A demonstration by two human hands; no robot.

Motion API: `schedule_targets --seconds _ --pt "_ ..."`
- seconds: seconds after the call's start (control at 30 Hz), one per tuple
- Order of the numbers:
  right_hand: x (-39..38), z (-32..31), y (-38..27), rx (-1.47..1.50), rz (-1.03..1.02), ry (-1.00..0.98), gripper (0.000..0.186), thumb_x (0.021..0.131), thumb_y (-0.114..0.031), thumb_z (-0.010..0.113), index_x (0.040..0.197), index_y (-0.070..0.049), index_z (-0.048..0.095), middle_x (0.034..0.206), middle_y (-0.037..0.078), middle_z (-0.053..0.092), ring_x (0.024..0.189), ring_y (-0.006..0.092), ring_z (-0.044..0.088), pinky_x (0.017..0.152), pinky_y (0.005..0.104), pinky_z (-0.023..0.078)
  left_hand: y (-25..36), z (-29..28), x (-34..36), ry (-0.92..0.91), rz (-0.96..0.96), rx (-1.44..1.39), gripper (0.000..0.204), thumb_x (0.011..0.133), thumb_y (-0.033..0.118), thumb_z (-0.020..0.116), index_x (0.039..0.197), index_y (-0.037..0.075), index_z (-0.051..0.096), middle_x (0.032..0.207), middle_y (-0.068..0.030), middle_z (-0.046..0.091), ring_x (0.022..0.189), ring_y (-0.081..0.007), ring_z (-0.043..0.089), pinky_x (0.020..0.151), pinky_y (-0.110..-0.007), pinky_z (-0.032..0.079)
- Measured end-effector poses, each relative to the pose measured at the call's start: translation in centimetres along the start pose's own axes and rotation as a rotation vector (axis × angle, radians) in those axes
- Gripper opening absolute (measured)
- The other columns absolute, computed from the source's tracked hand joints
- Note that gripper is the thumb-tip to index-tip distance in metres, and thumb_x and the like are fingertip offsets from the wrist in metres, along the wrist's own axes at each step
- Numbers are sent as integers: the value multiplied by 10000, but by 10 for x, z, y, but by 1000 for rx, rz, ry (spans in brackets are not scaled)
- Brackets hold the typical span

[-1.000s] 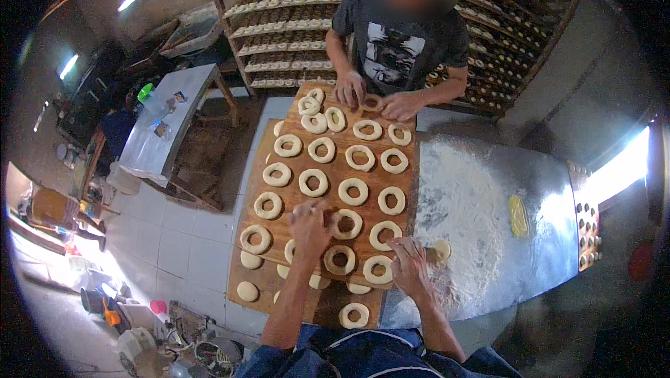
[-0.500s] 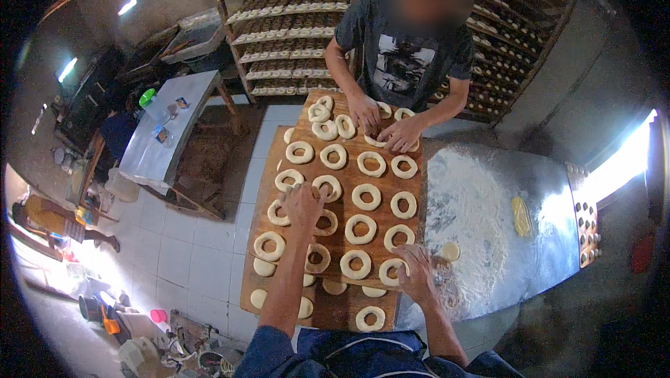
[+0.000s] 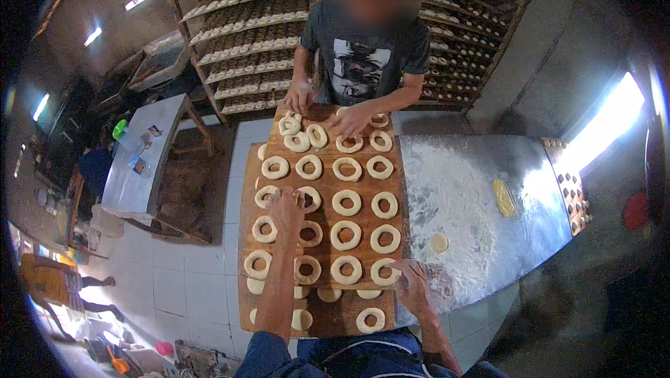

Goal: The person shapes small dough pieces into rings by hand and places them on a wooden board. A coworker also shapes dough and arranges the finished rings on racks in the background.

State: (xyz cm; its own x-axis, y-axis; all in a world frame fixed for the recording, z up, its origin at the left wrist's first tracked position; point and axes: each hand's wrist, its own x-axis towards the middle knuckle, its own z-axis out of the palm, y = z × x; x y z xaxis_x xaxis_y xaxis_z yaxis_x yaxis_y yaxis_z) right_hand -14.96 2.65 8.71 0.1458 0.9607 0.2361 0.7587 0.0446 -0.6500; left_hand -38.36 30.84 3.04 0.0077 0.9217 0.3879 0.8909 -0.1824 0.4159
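Observation:
Pale dough rings (image 3: pixel 346 203) lie in rows on a wooden board (image 3: pixel 328 182). My left hand (image 3: pixel 285 209) reaches over the left part of the board, fingers bent down and closed at the edge of a dough ring (image 3: pixel 311 200); the fingertips are partly hidden. At the board's lower right edge, my right hand (image 3: pixel 413 282) has its thumb and fingers at the rim of another dough ring (image 3: pixel 384 273). Beneath the upper board, a second board (image 3: pixel 324 319) shows nearest me, with flat dough rounds (image 3: pixel 302 319) and a dough ring (image 3: pixel 370 320).
Opposite stands a co-worker (image 3: pixel 359 64), one hand (image 3: pixel 347 120) over the far rings. To the right is a floury metal table (image 3: pixel 457 217) with a dough disc (image 3: pixel 438 242) and a yellow item (image 3: pixel 504 198). Racks (image 3: pixel 244 36) of dough stand behind; a side table (image 3: pixel 150 151) is left.
My view has shifted, so the scene sits further left. My left hand has moved slightly left among the rings. One of the co-worker's hands has drawn back to the board's far left corner.

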Motion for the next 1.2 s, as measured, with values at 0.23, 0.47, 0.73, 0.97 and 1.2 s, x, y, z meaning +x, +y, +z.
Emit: schedule_targets --seconds 0.23,0.47,0.73,0.97,1.2 --pt "4 -12 3 0 58 3 317 781 15 611 1089 -51 646 1052 148 638 1000 356 583 931 446 441 -38 41 43 145 50 115 312 834 286 713 1073 100 637 1235 -163 582 1140 -398 537 1032 -551 366" --pt "0 -20 35 -91 118 4 331 744 36 611 1060 -48 662 969 135 638 988 340 592 936 445 445 -68 68 139 -61 -55 -47 388 836 428 681 944 54 682 1072 -222 656 1084 -428 579 1027 -566 382" --pt "3 -21 48 -33 229 -4 317 753 -17 608 1060 -71 669 970 131 634 994 341 580 928 445 440 -25 88 151 -12 -187 190 673 805 661 641 1021 24 661 1101 -243 646 1088 -444 582 1033 -640 343" --pt "12 -18 56 -29 174 -31 357 739 41 600 1076 -55 671 973 136 635 977 348 590 921 436 444 -36 112 170 63 -185 120 567 727 541 756 979 46 642 982 -180 685 986 -385 630 916 -534 466" --pt "21 -15 67 -11 238 -44 287 781 -43 611 1061 -80 659 982 139 639 1009 351 570 925 465 439 -83 97 187 -6 -146 -9 358 730 308 821 915 55 649 887 -160 688 867 -368 648 783 -463 504"
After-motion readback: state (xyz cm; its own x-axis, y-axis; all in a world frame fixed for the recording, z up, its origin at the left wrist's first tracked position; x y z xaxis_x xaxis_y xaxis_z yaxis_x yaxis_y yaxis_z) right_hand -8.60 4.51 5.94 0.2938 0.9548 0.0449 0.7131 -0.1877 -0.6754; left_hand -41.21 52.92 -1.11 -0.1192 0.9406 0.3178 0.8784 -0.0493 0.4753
